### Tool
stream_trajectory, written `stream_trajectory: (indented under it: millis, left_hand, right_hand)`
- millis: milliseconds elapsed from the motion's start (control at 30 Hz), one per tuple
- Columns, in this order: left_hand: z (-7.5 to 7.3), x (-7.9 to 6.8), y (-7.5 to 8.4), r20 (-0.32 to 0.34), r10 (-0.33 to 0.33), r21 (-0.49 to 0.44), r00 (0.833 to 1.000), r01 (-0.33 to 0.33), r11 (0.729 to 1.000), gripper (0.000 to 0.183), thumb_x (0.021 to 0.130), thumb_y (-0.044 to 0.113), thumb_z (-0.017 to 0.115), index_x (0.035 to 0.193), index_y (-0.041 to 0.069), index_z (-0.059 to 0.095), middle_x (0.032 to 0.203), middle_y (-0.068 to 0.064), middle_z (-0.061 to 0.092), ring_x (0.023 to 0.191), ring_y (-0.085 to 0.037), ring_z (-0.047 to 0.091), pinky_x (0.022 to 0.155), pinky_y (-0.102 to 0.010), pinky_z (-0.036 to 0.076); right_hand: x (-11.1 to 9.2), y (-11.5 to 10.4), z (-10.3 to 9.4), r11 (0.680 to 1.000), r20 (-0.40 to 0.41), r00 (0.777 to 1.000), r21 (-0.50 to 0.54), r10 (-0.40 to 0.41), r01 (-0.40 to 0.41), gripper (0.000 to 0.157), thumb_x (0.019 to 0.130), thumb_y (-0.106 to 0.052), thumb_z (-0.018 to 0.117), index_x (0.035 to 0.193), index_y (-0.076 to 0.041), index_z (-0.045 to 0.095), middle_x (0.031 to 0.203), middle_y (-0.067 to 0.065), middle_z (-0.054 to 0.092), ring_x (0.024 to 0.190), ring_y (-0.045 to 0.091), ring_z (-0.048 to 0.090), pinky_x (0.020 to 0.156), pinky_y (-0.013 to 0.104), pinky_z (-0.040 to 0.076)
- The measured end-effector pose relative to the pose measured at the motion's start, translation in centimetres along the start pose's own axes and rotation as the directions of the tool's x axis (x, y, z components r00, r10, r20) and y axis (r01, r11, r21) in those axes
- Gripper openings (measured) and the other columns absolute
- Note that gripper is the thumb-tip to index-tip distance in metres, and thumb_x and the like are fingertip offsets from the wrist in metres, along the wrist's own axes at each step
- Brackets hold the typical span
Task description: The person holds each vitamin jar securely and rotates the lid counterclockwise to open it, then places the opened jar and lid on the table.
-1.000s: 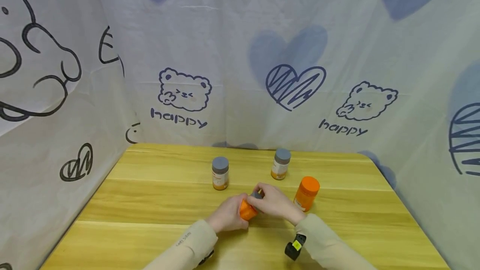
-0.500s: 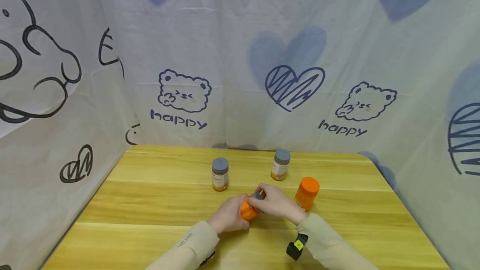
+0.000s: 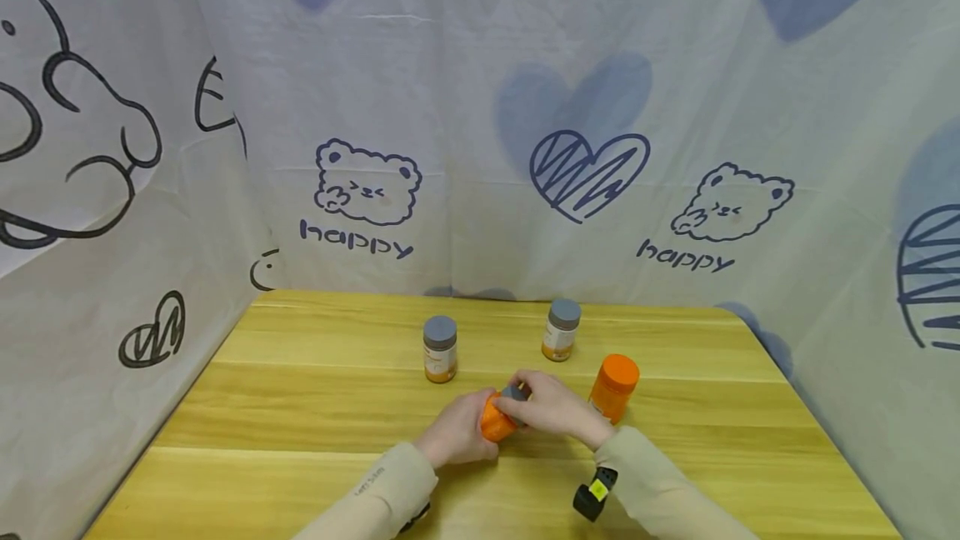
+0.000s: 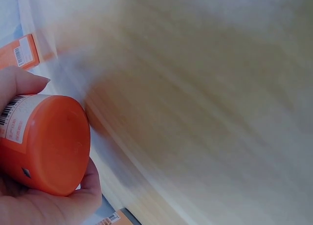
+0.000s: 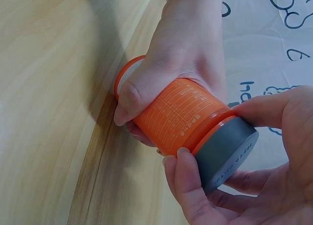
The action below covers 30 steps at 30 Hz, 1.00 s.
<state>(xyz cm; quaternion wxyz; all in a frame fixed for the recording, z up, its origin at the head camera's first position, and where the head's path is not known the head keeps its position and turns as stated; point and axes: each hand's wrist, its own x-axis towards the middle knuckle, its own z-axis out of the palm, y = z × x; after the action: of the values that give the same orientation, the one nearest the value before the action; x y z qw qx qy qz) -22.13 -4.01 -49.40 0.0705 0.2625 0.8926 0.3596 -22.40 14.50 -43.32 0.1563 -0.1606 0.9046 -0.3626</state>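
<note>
My left hand [image 3: 459, 429] grips an orange supplement bottle [image 3: 495, 421] around its body. The bottle is tilted, its cap end up and to the right in the head view. Printed tables cover its side in the right wrist view, and its round orange base [image 4: 62, 144] faces the left wrist camera. My right hand [image 3: 551, 402] holds the grey cap [image 5: 227, 154] between thumb and fingers. An orange band of neck shows just below the cap. In the right wrist view the right fingertips [image 5: 186, 161] lie at the cap's edge.
Two brown-orange bottles with grey caps stand upright behind the hands, one to the left [image 3: 440, 350] and one to the right [image 3: 561, 330]. An orange-lidded jar [image 3: 614, 387] stands right of the right hand. All are on the wooden table [image 3: 300, 407], with a printed cloth [image 3: 465, 107] behind.
Both hands keep their hold on the bottle and its cap in nearly the same place. Only a very slight shift shows; the standing bottles and jar have not moved.
</note>
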Motion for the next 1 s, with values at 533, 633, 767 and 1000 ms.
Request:
stream_trajectory:
  millis: [533,633,767,1000]
  left_hand:
    - [-0.44,-0.39,0.57,0.002,0.002,-0.007,1.0,-0.002,1.0,0.047,0.065,0.001,0.079,0.105,0.012,0.057,0.089,0.002,0.061,0.075,-0.006,0.052,0.069,-0.022,0.046]
    - [-0.48,-0.4,0.61,0.005,-0.006,-0.008,1.0,0.006,1.0,0.047,0.066,0.001,0.08,0.106,0.013,0.057,0.09,0.002,0.061,0.076,-0.006,0.052,0.07,-0.022,0.046]
    - [-0.55,-0.41,0.66,0.005,-0.009,-0.011,1.0,0.01,1.0,0.047,0.066,0.002,0.079,0.106,0.013,0.057,0.09,0.002,0.061,0.076,-0.007,0.053,0.07,-0.023,0.046]
    - [-0.69,-0.41,0.74,0.012,-0.014,-0.028,1.0,0.014,0.999,0.047,0.066,0.001,0.079,0.107,0.012,0.058,0.091,0.002,0.062,0.076,-0.007,0.053,0.07,-0.023,0.046]
  right_hand:
    - [0.15,0.33,-0.1,0.995,0.006,0.996,-0.053,-0.087,0.088,0.031,0.096,-0.04,0.063,0.103,-0.01,0.064,0.09,0.004,0.063,0.079,0.016,0.055,0.067,0.03,0.046]
    - [0.13,0.3,-0.07,0.994,0.003,0.996,-0.062,-0.092,0.092,0.032,0.096,-0.041,0.063,0.103,-0.01,0.065,0.091,0.004,0.063,0.079,0.016,0.055,0.068,0.03,0.046]
    - [0.12,0.32,-0.06,0.992,-0.001,0.994,-0.068,-0.108,0.107,0.032,0.096,-0.041,0.064,0.105,-0.01,0.065,0.093,0.005,0.064,0.08,0.017,0.056,0.069,0.03,0.046]
    - [0.03,0.38,-0.16,0.985,0.003,0.987,-0.064,-0.162,0.162,0.034,0.097,-0.039,0.064,0.109,-0.008,0.064,0.094,0.006,0.065,0.081,0.018,0.057,0.068,0.029,0.047]
